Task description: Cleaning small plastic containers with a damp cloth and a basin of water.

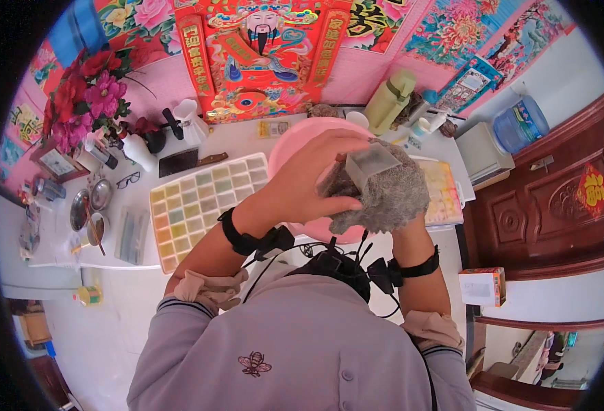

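Both my hands are raised over a pink plastic basin point(291, 138), around a grey, shaggy fibrous lump point(399, 198). My left hand point(302, 177) grips the lump's darker left side, thumb below and fingers above. A small clear box-shaped piece point(376, 163) rests against the top of the lump, close to my left fingertips; whether they touch it I cannot tell. My right hand is hidden behind the lump, which it holds from the right and below; only the wrist shows. To the left of the basin lies a white compartment tray point(207, 203) with yellowish, orange and greenish contents in its cells.
Another stained tray point(440, 190) sits right of the basin. A cleaver point(191, 160) lies behind the left tray. Metal bowls point(80, 209), eyeglasses point(128, 180) and a clear case point(131, 234) are at left. A green thermos point(390, 97) and flower vase point(138, 149) stand along the back.
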Available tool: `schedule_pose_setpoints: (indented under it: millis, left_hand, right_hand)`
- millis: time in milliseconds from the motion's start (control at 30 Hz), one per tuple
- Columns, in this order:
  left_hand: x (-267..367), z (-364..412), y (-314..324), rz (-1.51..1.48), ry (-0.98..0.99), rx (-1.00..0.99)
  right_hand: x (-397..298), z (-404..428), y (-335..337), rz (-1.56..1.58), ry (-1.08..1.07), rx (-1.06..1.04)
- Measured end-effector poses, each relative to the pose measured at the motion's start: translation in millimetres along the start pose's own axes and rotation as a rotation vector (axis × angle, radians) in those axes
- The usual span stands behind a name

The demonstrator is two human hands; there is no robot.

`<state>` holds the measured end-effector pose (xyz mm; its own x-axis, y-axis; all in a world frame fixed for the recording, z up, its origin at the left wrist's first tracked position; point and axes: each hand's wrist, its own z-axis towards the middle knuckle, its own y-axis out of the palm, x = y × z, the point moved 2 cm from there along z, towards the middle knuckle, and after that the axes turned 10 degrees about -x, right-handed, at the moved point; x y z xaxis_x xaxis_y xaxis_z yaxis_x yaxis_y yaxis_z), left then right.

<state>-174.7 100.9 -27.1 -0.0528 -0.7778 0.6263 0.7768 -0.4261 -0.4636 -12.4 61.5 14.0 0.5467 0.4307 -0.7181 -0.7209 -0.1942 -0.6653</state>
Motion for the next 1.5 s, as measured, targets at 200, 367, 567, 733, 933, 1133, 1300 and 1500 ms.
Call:
schedule_pose_setpoints:
  millis: [200,367,567,733,933,1133,1300,1500]
  left_hand:
    - [13,-1,-4,-0.075,-0.002,0.007]
    - [16,6,-3,-0.055,0.074,-0.166]
    - [19,1,1,0.003,0.078,-0.139]
    - [20,-1,6,-0.003,0.045,-0.099]
    - [22,1,9,-0.06,0.102,-0.113]
    - [23,3,11,-0.131,0.052,-0.117]
    - [22,2,13,-0.099,0.114,-0.138]
    - [24,2,9,-0.098,0.072,-0.158]
  right_hand:
    - [42,-14,12,0.471,-0.047,0.018]
    - [127,-44,29,0.997,0.107,0.187]
    - [70,-35,29,1.086,-0.073,0.039]
    - [82,-44,28,0.677,-0.169,0.117]
    - [78,-39,38,0.837,-0.191,0.253]
    - [94,-39,40,1.056,0.078,0.324]
    - [87,-27,30,1.166,0.12,0.121]
    - [70,-24,27,1.373,0.216,-0.137]
